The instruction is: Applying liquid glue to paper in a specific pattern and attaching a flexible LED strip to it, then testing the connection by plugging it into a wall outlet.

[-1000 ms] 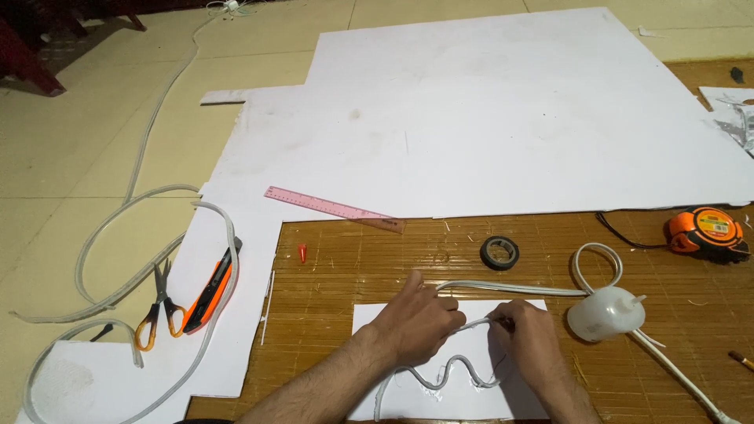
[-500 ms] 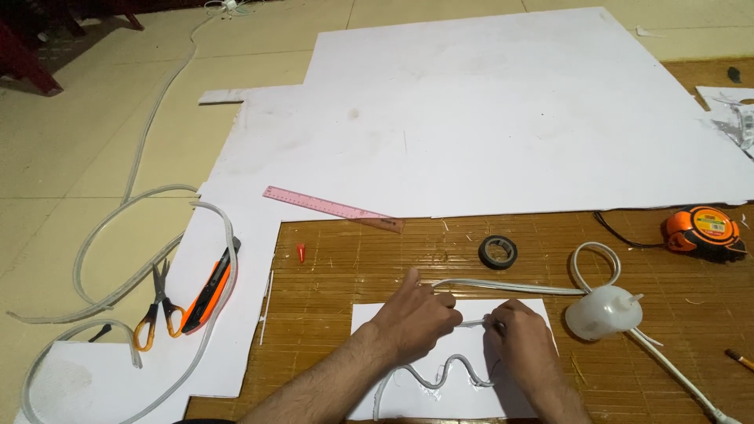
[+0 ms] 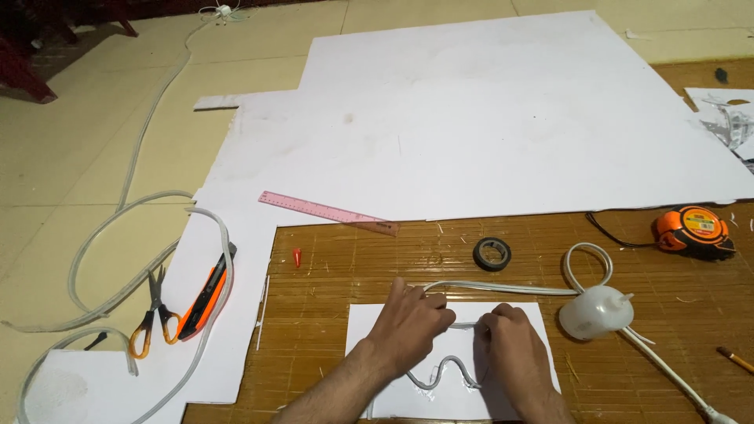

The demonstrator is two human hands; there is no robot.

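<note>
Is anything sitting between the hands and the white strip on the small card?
Nothing visible. The left hand and right hand already rest on the white strip over the small white card. The glue bottle sits to the right, off the card.

Two bare forearms, left hand (image 3: 412, 322), right hand (image 3: 510, 345), no sleeves, rings or watch visible

one view only, from a camera on the person's head, looking steeply down and forward over the floor. the left hand (image 3: 408, 322) and right hand (image 3: 514, 349) sit close at the near bottom edge, forearms entering from below. the bamboo mat (image 3: 353, 267) fills the near ground; the large white board (image 3: 487, 118) stretches far, tiled floor (image 3: 71, 157) at left.
</note>
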